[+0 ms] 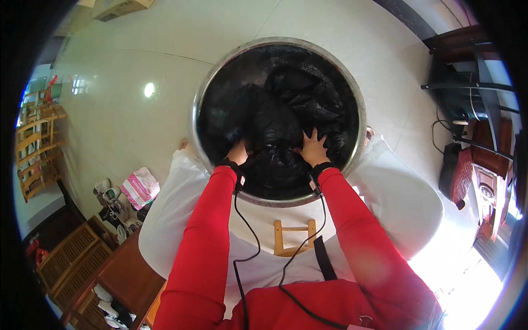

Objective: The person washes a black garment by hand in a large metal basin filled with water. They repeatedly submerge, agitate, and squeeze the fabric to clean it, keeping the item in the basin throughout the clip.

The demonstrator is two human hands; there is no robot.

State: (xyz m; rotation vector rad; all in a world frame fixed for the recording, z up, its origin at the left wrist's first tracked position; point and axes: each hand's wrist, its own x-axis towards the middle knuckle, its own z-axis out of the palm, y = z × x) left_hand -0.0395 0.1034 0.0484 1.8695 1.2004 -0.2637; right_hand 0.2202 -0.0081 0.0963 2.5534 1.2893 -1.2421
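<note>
A large round metal basin (361, 119) stands on the floor between the person's knees. Wet-looking black fabric (284, 119) lies in dark liquid inside it. My right hand (314, 149) presses on the black fabric at the basin's near right, its fingers spread. At the near left, my left hand (238, 153) is partly sunk in the dark contents, its fingertips hidden, so its grip cannot be told. Both wrists wear black bands with cables running back towards the body.
A wooden stool (293, 229) is under the person. Shoes (111, 194) and a pink-and-white package (141, 187) lie at left, near a brown wooden bench (132, 264). Wooden chairs (39, 144) stand far left. A black metal frame (474, 86) and a cable are at right.
</note>
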